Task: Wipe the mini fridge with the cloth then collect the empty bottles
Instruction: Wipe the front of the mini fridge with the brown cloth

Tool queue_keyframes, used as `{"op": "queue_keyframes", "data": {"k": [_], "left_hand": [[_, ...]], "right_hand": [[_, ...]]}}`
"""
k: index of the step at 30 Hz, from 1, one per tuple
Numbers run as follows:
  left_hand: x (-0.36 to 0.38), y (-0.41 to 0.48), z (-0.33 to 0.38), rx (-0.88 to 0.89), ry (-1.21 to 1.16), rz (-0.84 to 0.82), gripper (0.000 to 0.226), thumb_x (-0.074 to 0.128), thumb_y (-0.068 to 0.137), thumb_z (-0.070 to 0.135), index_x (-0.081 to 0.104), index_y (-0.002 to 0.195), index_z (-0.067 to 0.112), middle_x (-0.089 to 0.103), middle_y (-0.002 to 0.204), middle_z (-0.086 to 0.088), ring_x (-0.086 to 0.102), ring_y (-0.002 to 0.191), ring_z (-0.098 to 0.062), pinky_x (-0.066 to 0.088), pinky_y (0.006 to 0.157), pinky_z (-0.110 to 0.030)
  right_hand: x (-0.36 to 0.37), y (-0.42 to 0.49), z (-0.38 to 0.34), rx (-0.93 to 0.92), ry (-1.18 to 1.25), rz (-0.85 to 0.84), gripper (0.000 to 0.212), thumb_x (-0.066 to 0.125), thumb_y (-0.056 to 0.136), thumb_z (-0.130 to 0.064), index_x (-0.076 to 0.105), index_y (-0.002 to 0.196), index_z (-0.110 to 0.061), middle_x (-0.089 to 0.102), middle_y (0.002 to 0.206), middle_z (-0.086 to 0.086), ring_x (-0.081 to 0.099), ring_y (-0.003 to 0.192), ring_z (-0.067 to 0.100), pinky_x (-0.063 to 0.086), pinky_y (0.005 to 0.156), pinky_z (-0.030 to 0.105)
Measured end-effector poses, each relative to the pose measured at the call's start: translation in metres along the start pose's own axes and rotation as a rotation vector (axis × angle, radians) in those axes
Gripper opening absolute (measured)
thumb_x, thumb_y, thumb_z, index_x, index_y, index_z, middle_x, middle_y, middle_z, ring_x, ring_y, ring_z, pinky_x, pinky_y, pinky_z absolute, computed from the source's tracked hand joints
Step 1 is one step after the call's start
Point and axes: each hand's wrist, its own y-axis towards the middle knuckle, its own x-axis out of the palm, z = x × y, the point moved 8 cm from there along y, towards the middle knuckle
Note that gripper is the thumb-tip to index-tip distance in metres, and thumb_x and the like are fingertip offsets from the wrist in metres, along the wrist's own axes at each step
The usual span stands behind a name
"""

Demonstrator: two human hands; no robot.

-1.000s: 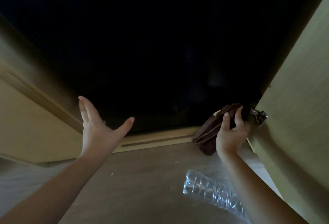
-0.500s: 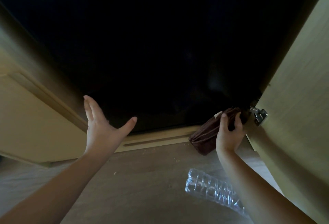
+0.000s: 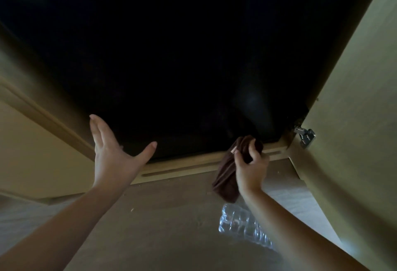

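The right hand (image 3: pixel 250 169) clenches a dark brown cloth (image 3: pixel 225 179), its fingers curled over the bunched upper end and the thumb closing from the near side. The top of the bundle is pressed against the lower right corner of the mini fridge (image 3: pixel 171 66), while the loose end hangs down across the wooden sill (image 3: pixel 182 168) toward the floor (image 3: pixel 161 227). The fridge reads only as a large black surface with a faint sheen near the cloth, too dark for any detail. Just to the right of the hand, a metal hinge (image 3: pixel 305 138) joins the sill's right end to a pale cabinet door (image 3: pixel 354 98) that stands swung open along the right edge. Beneath the right forearm, a clear ribbed plastic bottle (image 3: pixel 240 225) lies on its side on the floor, near the door's bottom edge and partly hidden by the arm. The left hand (image 3: pixel 111 159) holds nothing: its fingers are straight and together, the thumb spread wide, the palm raised before the fridge's lower left corner, above the left end of the sill. Whether it touches the black surface cannot be told.
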Motion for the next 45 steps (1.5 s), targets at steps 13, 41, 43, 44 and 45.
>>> {"op": "queue_keyframes", "data": {"k": [13,41,43,44,45], "left_hand": [[-0.003,0.002,-0.005,-0.004,0.081,-0.017,0.129,0.061,0.048,0.071,-0.025,0.138,0.037,-0.016,0.153,0.012,0.030,0.133,-0.031,0.042,0.099,-0.042],[-0.014,0.000,-0.011,0.154,0.043,-0.105,0.114,0.058,0.052,0.071,-0.032,0.121,0.059,-0.013,0.153,0.013,0.012,0.141,-0.020,0.030,0.108,-0.048],[-0.012,0.001,-0.017,0.141,0.015,-0.139,0.116,0.060,0.053,0.068,-0.033,0.121,0.059,-0.008,0.155,0.011,0.012,0.141,-0.019,0.031,0.107,-0.050],[-0.010,0.001,-0.019,0.129,0.002,-0.153,0.118,0.061,0.053,0.067,-0.034,0.122,0.058,-0.005,0.155,0.010,0.013,0.140,-0.018,0.032,0.106,-0.051],[-0.009,0.001,-0.020,0.123,-0.004,-0.157,0.118,0.062,0.054,0.066,-0.034,0.123,0.058,-0.004,0.155,0.010,0.014,0.140,-0.018,0.032,0.105,-0.051]], "right_hand": [[0.025,-0.014,-0.001,0.063,-0.010,-0.055,0.051,0.064,0.084,-0.016,0.047,0.133,-0.013,0.049,0.116,0.022,0.054,0.102,0.031,0.040,0.090,0.030],[0.034,-0.027,-0.010,0.010,-0.156,-0.246,0.057,0.063,0.084,-0.024,0.042,0.137,-0.015,0.053,0.123,0.015,0.055,0.107,0.024,0.040,0.093,0.025],[0.016,-0.025,-0.025,-0.070,-0.144,-0.202,0.058,0.064,0.084,-0.021,0.041,0.137,-0.015,0.049,0.128,0.014,0.053,0.111,0.019,0.037,0.101,0.026],[0.005,-0.025,-0.034,-0.103,-0.123,-0.168,0.058,0.065,0.084,-0.021,0.041,0.137,-0.016,0.048,0.128,0.013,0.052,0.110,0.015,0.036,0.104,0.028],[-0.005,-0.025,-0.044,-0.139,-0.091,-0.134,0.058,0.065,0.084,-0.021,0.042,0.137,-0.017,0.047,0.128,0.012,0.050,0.110,0.011,0.034,0.105,0.028]]}}
